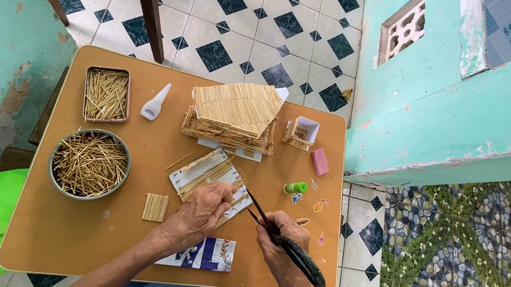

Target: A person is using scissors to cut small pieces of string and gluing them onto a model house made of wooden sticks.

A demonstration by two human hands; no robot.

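Head view. The left hand [199, 213] covers the near end of the stick panel [209, 175], so its grip points are hidden; the fingers press down on the panel, clenched over its edge. The right hand [282, 238] has its fingers grasping the black-handled scissors [285, 239], blades parted at the panel's right edge. The panel is one card sheet faced with pale sticks laid side by side, lying mid-worktop [87, 233]. Counted: one stick-built house model [232, 116], one round metal bowl [89, 164] and one rectangular tray [107, 95] of loose sticks, one glue bottle [155, 102], one small stick bundle [155, 207]. Small items by the worktop's right edge are unclear.
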